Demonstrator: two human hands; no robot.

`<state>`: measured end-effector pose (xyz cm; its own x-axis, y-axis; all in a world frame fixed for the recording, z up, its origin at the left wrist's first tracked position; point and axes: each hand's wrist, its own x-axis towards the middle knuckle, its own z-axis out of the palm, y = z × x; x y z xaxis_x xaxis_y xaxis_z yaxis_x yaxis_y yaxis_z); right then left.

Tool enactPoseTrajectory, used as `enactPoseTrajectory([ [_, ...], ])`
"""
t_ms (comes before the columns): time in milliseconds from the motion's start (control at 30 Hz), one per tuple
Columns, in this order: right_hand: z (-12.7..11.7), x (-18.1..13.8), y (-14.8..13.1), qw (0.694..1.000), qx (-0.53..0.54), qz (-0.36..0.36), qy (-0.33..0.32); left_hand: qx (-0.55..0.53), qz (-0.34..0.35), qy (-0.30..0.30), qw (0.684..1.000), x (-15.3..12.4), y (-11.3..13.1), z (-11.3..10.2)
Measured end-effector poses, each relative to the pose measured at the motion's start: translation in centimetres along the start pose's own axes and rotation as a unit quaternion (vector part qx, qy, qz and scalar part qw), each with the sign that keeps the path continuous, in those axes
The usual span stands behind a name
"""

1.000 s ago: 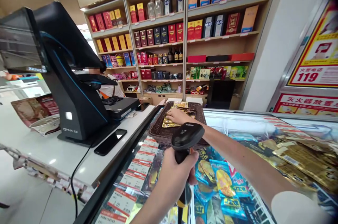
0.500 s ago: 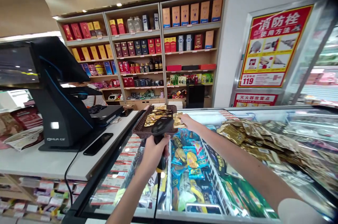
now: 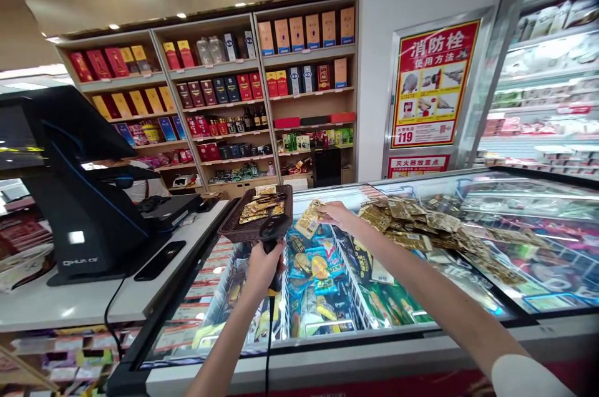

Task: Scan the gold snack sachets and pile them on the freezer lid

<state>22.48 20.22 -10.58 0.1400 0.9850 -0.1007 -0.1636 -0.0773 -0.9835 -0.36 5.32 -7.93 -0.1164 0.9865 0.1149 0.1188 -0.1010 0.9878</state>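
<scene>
My left hand (image 3: 265,267) is wrapped round the handle of a black barcode scanner (image 3: 275,228), whose cord hangs down in front of the freezer. In my right hand (image 3: 337,215) is a gold snack packet (image 3: 309,219), pinched by its upper right part, with a barcode visible on it. A brown woven basket (image 3: 230,226) stands just left of the packet, holding several gold packets (image 3: 262,204). To the right of my right arm a heap of gold packets (image 3: 412,222) lies on the freezer's glass top.
Beneath the glass of the chest freezer (image 3: 355,356) are wire baskets of blue ice cream packs (image 3: 314,266). At left, a counter (image 3: 88,303) carries a black checkout terminal (image 3: 88,197) and a phone (image 3: 160,260). Shelves of boxes (image 3: 224,91) stand behind.
The view has turned right. My right hand has drawn the gold packet away from the basket to the right, and the packet now shows clear of the scanner. The left hand keeps its hold.
</scene>
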Motion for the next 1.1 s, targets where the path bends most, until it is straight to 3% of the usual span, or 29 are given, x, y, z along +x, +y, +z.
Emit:
enactPoseTrajectory([
  [133,-1.6,-1.1,1.6,0.982,-0.122,-0.094,0.110,-0.003,-0.005,-0.007,1.000,-0.1,-0.9,0.6],
  [200,-2.3,-1.6,2.7,0.984,-0.092,-0.095,0.122,-0.006,-0.009,-0.011,1.000,0.0,-1.4,0.9],
  [333,-3.2,-2.5,4.4,0.990,0.068,-0.082,0.090,-0.010,-0.014,-0.019,1.000,0.3,-2.5,1.4],
  [433,-3.8,-3.3,5.0,0.990,0.111,-0.077,0.038,-0.011,-0.015,-0.023,1.000,0.7,-3.2,1.8],
  [633,-4.0,-4.3,4.7,0.988,0.112,-0.079,0.068,-0.002,-0.006,-0.038,0.999,0.9,-3.5,2.6],
  [1100,-2.8,-3.2,4.3,0.988,0.084,-0.122,0.049,0.021,0.006,-0.058,0.998,0.1,-3.2,3.5],
])
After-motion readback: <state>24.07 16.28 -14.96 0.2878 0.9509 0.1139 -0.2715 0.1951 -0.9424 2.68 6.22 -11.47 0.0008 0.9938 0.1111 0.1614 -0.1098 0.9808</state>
